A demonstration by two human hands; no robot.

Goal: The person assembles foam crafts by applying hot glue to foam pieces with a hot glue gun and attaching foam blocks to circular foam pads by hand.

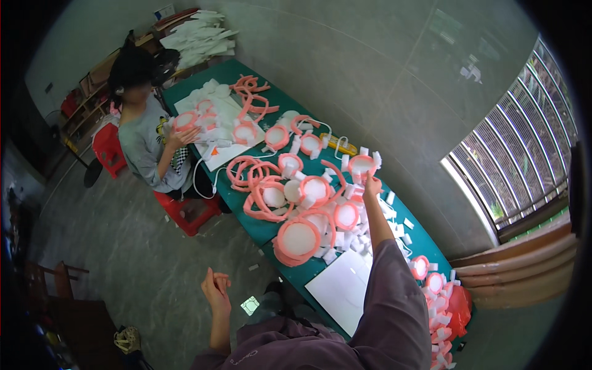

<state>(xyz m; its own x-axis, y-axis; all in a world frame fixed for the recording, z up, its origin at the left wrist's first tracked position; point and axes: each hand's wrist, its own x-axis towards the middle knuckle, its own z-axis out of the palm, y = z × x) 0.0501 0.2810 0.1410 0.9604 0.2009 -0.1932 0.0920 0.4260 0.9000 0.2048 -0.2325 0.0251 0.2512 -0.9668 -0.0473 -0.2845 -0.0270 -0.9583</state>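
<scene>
While the person leans over the green worktop (422,237), the head view shows the right hand (372,185) stretched to its far side, where it touches the lower right edge of a pink-rimmed white disc (361,165). White foam blocks stick out beside that rim; whether the fingers close on it I cannot tell, as they are partly hidden. The left hand (216,290) hangs over the floor, apart from the worktop, fingers loosely curled and a narrow space between them and the thumb. Nearer along the worktop lie a larger pink-rimmed disc (299,238), a tangle of pink loops, a heap of white blocks (354,243) and a blank white board (342,290). A red bag (459,311) sits at the right end among more pink and white pieces. Across on the left, a co-worker in a grey top (140,142) sits on a red stool (185,213), one hand (184,137) at another pink-rimmed piece.
</scene>
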